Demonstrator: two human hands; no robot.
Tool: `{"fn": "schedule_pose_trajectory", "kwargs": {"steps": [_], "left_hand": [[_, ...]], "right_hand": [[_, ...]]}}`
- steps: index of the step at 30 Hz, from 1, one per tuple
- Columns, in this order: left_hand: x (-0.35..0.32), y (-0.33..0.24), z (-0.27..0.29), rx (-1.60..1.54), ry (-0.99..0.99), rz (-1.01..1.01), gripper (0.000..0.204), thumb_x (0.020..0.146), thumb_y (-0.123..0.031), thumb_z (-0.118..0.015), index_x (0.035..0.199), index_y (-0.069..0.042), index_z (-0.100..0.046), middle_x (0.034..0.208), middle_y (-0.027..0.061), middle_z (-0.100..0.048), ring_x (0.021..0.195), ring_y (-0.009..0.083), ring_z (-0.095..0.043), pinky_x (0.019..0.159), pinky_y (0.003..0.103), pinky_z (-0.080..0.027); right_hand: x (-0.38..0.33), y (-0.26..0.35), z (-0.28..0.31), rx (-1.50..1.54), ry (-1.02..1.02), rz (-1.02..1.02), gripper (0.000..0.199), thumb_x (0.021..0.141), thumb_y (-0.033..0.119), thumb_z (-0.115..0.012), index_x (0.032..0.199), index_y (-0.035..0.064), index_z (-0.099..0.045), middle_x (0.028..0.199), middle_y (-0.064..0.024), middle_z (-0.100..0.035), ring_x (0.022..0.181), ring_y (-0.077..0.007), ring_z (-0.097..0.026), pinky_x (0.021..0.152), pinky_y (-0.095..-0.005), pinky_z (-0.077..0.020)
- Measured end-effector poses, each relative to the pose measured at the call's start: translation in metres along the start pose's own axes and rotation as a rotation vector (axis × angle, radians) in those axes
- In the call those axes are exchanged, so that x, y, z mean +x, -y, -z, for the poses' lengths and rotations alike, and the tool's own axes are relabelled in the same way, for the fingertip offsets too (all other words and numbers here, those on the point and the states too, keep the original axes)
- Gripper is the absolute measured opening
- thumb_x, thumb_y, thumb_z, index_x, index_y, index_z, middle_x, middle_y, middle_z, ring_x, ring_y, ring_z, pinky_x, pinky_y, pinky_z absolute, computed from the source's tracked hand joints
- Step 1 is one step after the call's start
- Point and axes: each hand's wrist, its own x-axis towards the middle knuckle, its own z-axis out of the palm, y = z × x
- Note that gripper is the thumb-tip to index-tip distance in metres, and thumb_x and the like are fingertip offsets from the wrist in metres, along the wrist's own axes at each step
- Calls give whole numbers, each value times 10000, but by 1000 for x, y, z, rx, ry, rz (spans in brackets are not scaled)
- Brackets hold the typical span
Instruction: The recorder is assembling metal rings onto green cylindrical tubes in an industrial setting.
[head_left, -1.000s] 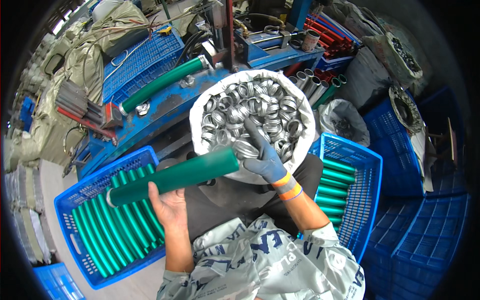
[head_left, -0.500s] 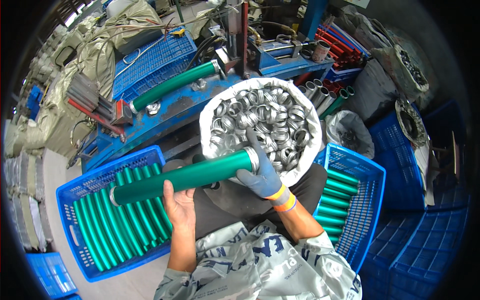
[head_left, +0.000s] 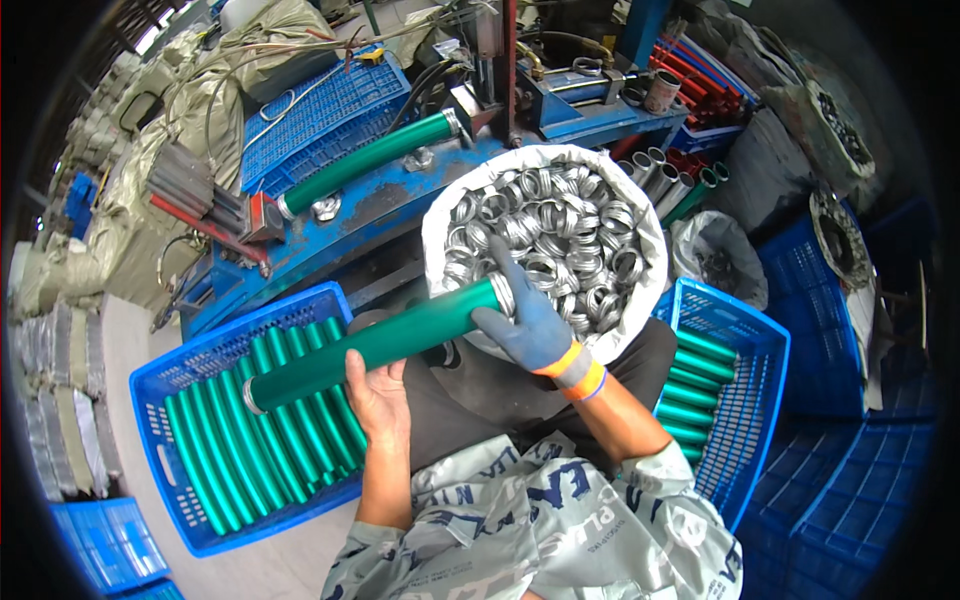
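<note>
A metallic green tube (head_left: 375,346) lies slantwise across my lap in both hands, with silvery rings at its two ends. My bare left hand (head_left: 380,400) supports it from below near the middle, thumb along its near side. On my right hand (head_left: 528,325) is a blue-grey glove with an orange cuff. It grips the tube's right end around the silvery end ring (head_left: 503,294), its index finger stretched out past the end. Just beyond sits a white sack (head_left: 440,235) full of loose silvery metal rings (head_left: 555,225).
At left, a blue crate (head_left: 150,400) holds several green tubes (head_left: 235,440); another blue crate (head_left: 765,400) with green tubes stands at right. Ahead, a blue workbench (head_left: 370,215) carries a clamped green tube (head_left: 370,163). Stacked crates (head_left: 850,480) fill the far right.
The whole view has shifted, so the surroundings sit further right. The tube's right end, with my right hand on it, has moved slightly up and away. Both hands keep their hold.
</note>
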Motion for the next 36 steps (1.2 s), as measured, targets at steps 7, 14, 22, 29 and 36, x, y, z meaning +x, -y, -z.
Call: {"fn": "schedule_pose_trajectory", "kwargs": {"steps": [7,14,22,29,36], "left_hand": [[22,-15,5,31,29,-34,534,1185,-454,-662,1511,-32,-673,1515,162,-724,1401,331,-717,1182,500,-609],[41,-17,21,-52,-23,-27,503,1179,-427,-682,1508,-46,-685,1507,144,-737,1392,320,-722,1162,507,-617],[42,-25,15,-61,47,-14,486,1173,-410,-691,1487,-40,-704,1478,146,-756,1348,317,-747,1145,506,-631],[41,-16,15,-47,15,-19,493,1164,-422,-703,1477,-41,-704,1483,147,-751,1363,317,-740,1142,502,-637],[55,-16,21,-55,-3,-22,534,1144,-441,-738,1499,-45,-680,1528,153,-719,1411,334,-707,1205,546,-593]], "right_hand": [[24,2,-27,353,135,-100,874,1109,178,-713,1822,-51,-263,1844,-290,-381,1732,-376,-352,1400,-438,-278],[35,-4,-55,399,68,-131,822,1128,163,-670,1816,-63,-282,1825,-279,-407,1712,-358,-378,1391,-422,-278],[33,-3,-44,540,140,-160,851,1126,149,-654,1830,-67,-226,1849,-273,-369,1732,-355,-346,1395,-416,-266],[30,-17,-49,393,63,-90,913,1101,187,-711,1831,-61,-223,1857,-283,-357,1730,-391,-354,1402,-444,-264],[53,3,-37,551,216,-235,1019,1073,250,-773,1843,-48,-175,1838,-279,-380,1704,-374,-385,1392,-437,-280]]}}
